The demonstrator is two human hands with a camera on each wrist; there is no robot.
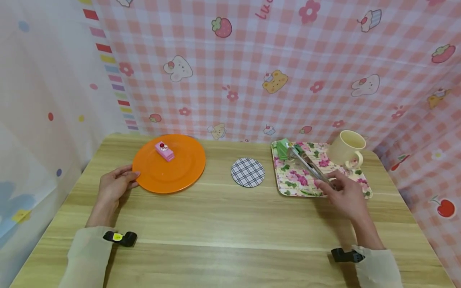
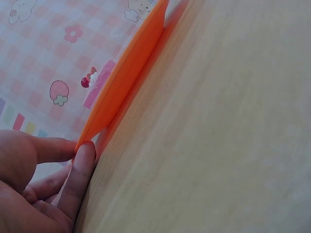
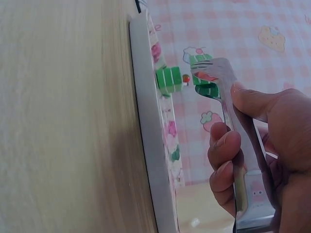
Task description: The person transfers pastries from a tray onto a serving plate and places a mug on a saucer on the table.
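My left hand [image 1: 113,186] pinches the near-left rim of an orange plate [image 1: 169,176], thumb and fingers on its edge [image 2: 129,73]. A pink toy cake slice [image 1: 165,152] with a red berry on top sits on that plate. My right hand [image 1: 343,194] grips metal tongs [image 1: 313,166] over a floral tray [image 1: 299,190]. The tongs' tips are around a green toy cake piece [image 3: 209,91], which shows above and below them in the right wrist view. Another green cake piece [image 3: 167,80], topped with a small red ball, sits on the tray.
A cream mug [image 1: 345,148] stands at the tray's back right. Between plate and tray lies a round checked coaster [image 1: 247,172]. The wooden table [image 1: 223,228] meets a pink checked cloth [image 1: 248,108] behind and curtains at both sides.
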